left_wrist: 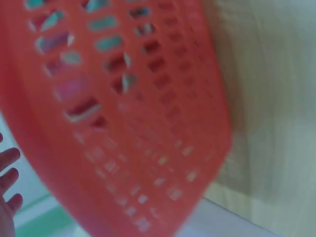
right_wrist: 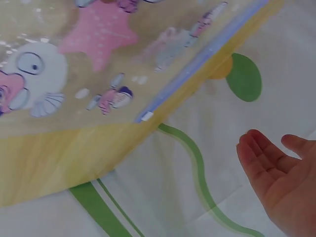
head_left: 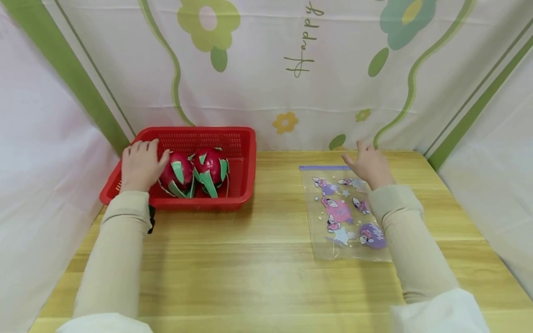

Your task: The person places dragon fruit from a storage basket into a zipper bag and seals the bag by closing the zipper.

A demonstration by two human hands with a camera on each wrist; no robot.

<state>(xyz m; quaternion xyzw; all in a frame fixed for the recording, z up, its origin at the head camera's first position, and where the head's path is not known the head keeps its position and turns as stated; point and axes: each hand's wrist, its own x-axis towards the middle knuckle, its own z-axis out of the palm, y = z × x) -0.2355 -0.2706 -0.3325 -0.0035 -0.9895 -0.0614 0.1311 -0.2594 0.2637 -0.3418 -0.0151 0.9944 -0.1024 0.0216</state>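
The head camera looks forward and down over the wooden table (head_left: 270,282) toward its far edge and the floral cloth (head_left: 266,78). At the far left corner, the left wrist camera faces the red basket (head_left: 208,202) at close range. The right wrist camera looks closely across the zip bag (head_left: 339,212) toward the far right corner. Each wrist view shares its object with the head view.

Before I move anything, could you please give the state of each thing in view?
Red plastic basket: upright, uncovered.
Left dragon fruit: in the basket, partly hidden.
Right dragon fruit: beside it, looks whole.
Clear printed zip bag: flat, looks empty, seal unclear.
Left hand: over the basket's left end, contact unclear.
Right hand: near the bag's zip edge, holding nothing.
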